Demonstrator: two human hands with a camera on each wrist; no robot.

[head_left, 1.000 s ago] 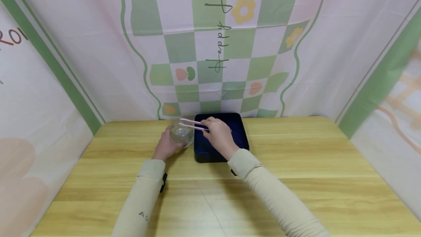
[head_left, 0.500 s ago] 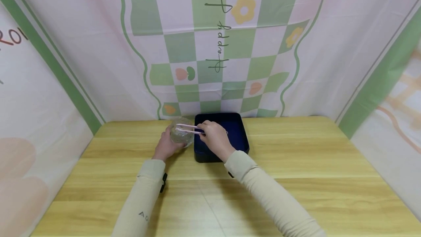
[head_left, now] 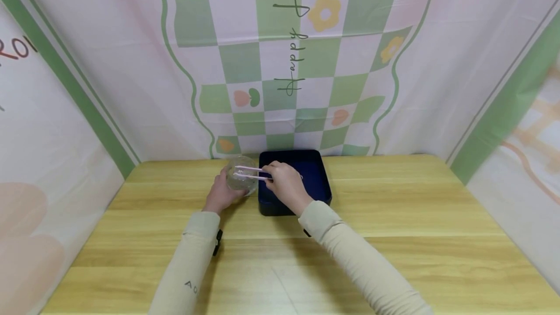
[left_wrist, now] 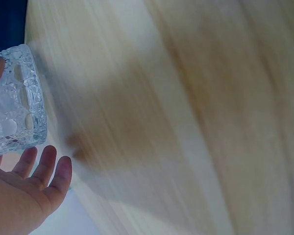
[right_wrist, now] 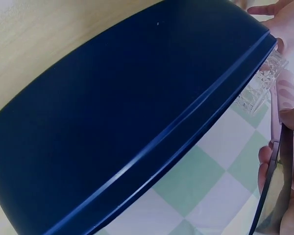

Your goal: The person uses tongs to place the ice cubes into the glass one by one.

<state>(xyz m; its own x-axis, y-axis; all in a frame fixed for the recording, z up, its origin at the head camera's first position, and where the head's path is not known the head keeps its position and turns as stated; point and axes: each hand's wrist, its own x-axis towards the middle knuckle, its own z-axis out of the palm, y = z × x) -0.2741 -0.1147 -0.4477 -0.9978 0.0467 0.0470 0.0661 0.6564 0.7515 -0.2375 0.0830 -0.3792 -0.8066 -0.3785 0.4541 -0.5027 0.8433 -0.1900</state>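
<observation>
My left hand [head_left: 220, 193] holds a clear patterned drinking glass [head_left: 241, 186] just left of a dark blue box [head_left: 316, 174]. In the left wrist view the thumb lies against the glass [left_wrist: 27, 98], and the other fingers spread along its lower side. My right hand [head_left: 285, 182] grips a pair of tongs [head_left: 253, 177] with pale pink arms and points them left. The tongs' tips overlap the mouth of the glass in the head view, slightly apart. From the right wrist, the tongs' metal handle [right_wrist: 279, 196] shows between thumb and fingers. Shiny clear shapes show inside the glass.
The open-topped box stands at the back of the wooden table [head_left: 393, 227], beneath my right hand, its wall filling much of the right wrist view. Behind it hangs a green and white checked cloth [head_left: 280, 101]. Printed cloths close off both sides.
My right hand has moved slightly down and left, bringing the tongs' tips lower over the glass. In the last half second little has shifted. The left hand and glass stay in place.
</observation>
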